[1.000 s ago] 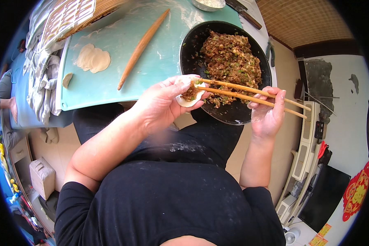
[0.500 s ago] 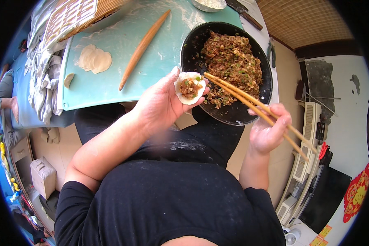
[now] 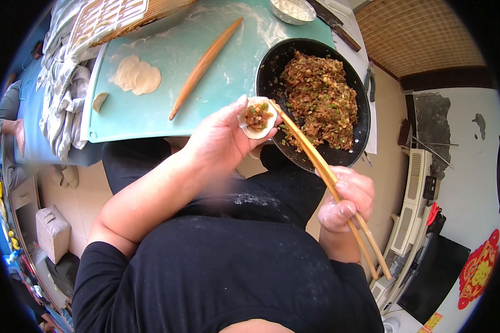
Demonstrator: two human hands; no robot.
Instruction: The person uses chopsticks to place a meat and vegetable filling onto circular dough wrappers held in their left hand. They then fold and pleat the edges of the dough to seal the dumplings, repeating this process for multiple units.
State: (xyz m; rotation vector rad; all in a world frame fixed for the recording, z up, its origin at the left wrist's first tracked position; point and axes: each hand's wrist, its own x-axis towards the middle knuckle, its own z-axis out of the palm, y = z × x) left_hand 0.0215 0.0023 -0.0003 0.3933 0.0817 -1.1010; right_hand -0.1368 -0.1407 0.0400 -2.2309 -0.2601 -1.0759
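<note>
My left hand (image 3: 221,135) cradles a round dumpling wrapper (image 3: 254,133) on its fingers, the thumb at its edge. A lump of brown minced filling (image 3: 257,117) with green bits lies in the wrapper's middle. Wooden chopsticks (image 3: 323,167) are gripped in my right hand (image 3: 347,200), their tips close together at the wrapper's right edge. Beneath and beyond them is a black pan (image 3: 266,83) heaped with the same minced filling (image 3: 322,97). On the green board (image 3: 133,119) lie a wooden rolling pin (image 3: 205,69) and several overlapping flat wrappers (image 3: 137,75).
A small piece of dough (image 3: 99,102) lies near the board's left edge. A bowl of flour (image 3: 293,10) and a knife (image 3: 336,25) are at the back right. A woven tray with a white rack (image 3: 108,19) sits back left, by crumpled cloth (image 3: 72,94). Another person's foot (image 3: 18,136) shows far left.
My right hand has come nearer and leftward, turning the chopsticks steeper, with their tips now at the wrapper's edge. The left hand still holds the filled wrapper. The whole view has shifted slightly.
</note>
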